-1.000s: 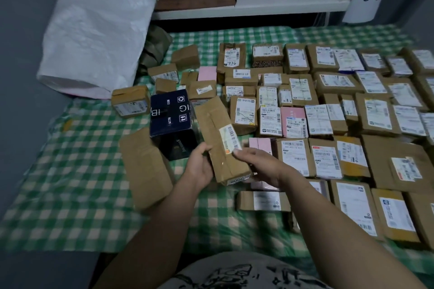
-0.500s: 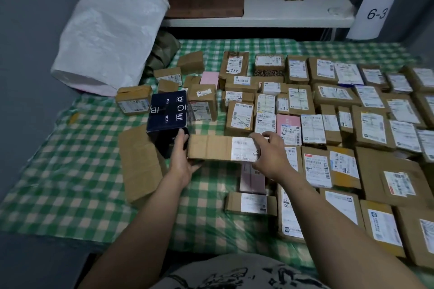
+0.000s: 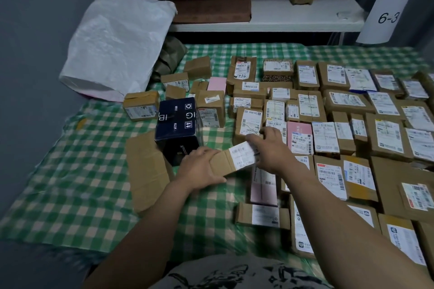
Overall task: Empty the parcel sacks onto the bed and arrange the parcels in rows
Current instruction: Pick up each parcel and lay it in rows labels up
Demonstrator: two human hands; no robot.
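left hand (image 3: 199, 169) grips plain end of long brown parcel (image 3: 225, 163) | right hand (image 3: 273, 151) curled over its labelled end | parcel mid-bed (image 3: 70, 183), dark blue box (image 3: 176, 122) at its 10 o'clock | parcel rows (image 3: 385, 134) at 3 o'clock | white sack (image 3: 117, 42) at 11 o'clock

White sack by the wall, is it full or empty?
Looks nearly empty: the white sack sags flat and creased against the wall, something pink showing at its mouth. Its inside is hidden.
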